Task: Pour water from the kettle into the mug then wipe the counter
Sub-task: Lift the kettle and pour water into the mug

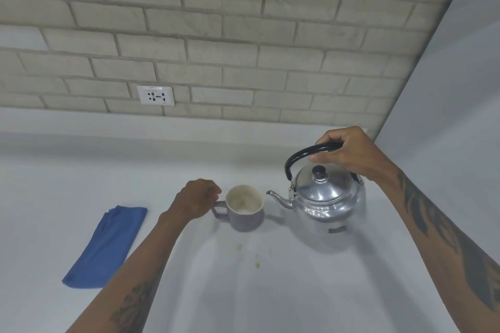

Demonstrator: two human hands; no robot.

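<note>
Taking the mug (244,208) as the landmark: farthest to its left lies a folded blue cloth (107,247), flat on the pale bench (270,292), its long side running from near the mug's side back toward the person, well apart from everything else. Next comes the left hand (196,199), curled narrow against the mug's handle (219,209); the fingers are hidden behind the knuckles, so I judge it is gripping the handle to steady the mug, though the closure itself cannot be seen.

The mug stands upright on the bench, greyish-lilac outside, pale inside with brownish staining, and it looks empty or nearly so. Just in front of it, toward the person, a few small brown specks (255,265) mark the bench.

Right of the mug stands the kettle (328,203), shiny metal with a domed lid and a black knob (319,170). Its spout (278,197) points left, straight at the mug, the tip just beside the rim but apart from it. The black arched handle (305,155) rises over the lid, and the right hand (349,155) is wrapped closed around its top. Whether the kettle rests on the bench or is just lifted cannot be told.

So the pour turns on this: the spout's line already runs toward the mug, and the right hand need only lift and tip leftward. Pouring seems not yet begun; wiping remains.
</note>
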